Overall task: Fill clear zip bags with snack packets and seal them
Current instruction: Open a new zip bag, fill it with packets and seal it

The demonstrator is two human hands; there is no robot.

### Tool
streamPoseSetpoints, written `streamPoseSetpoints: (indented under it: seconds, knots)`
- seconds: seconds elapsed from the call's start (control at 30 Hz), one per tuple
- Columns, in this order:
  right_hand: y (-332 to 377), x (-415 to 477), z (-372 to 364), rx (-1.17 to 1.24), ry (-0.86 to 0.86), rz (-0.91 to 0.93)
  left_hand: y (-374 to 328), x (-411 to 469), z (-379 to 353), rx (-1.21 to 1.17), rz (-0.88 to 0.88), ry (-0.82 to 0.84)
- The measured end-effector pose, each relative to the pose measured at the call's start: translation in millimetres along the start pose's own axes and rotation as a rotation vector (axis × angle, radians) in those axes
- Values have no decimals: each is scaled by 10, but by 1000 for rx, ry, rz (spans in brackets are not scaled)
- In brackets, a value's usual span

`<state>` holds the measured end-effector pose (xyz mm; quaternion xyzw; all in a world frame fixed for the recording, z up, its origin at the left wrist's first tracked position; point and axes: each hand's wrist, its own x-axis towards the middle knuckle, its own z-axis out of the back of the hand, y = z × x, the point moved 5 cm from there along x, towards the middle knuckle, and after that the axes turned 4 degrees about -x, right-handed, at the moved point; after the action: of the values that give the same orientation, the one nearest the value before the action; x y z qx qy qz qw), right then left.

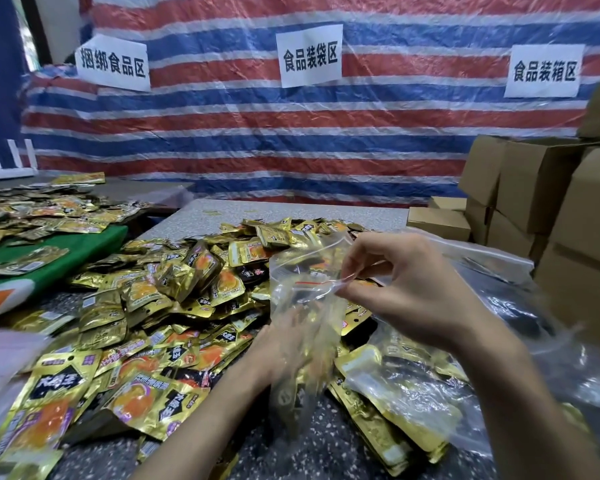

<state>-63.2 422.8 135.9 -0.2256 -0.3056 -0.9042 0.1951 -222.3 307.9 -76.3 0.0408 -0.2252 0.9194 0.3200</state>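
A clear zip bag [303, 271] with a red zip line hangs open in front of me over the table. My right hand [406, 289] pinches its rim at the right and holds the mouth up. My left hand [288, 344] is blurred behind or inside the bag's plastic, with gold snack packets at its fingers; whether it grips them I cannot tell. A large heap of gold, orange and black snack packets [160, 306] covers the table to the left and behind the bag. A filled clear bag [406, 393] lies flat under my right forearm.
Brown cardboard boxes [541, 199] are stacked at the right. More packets [39, 209] lie on a green-covered table at the left. A striped tarp wall with three white paper signs [309, 55] closes the back. Bare speckled tabletop [326, 213] shows behind the heap.
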Motion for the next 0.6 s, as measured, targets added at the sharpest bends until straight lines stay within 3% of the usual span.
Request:
streamPoseSetpoints:
  seconds: [0.07, 0.17, 0.23, 0.3, 0.37, 0.5, 0.6]
  knots:
    - [9, -5, 4, 0, 6, 1, -14, 42, -22, -47, -41, 12]
    - [22, -20, 26, -3, 8, 4, 37, 29, -5, -322, 67, 18]
    - [34, -29, 43, -3, 6, 6, 186, 47, -3, -339, 116, -64]
    - [44, -30, 56, 1, 5, 8, 311, 26, 23, -270, 162, -46]
    - [52, -27, 74, 9, -4, 13, 331, -9, 161, -177, 54, -84]
    - [52, -39, 131, 17, -35, 22, 137, -152, 604, -239, -106, -144]
    - [24, -41, 159, 6, -51, 15, 23, -225, 899, -316, -108, -305]
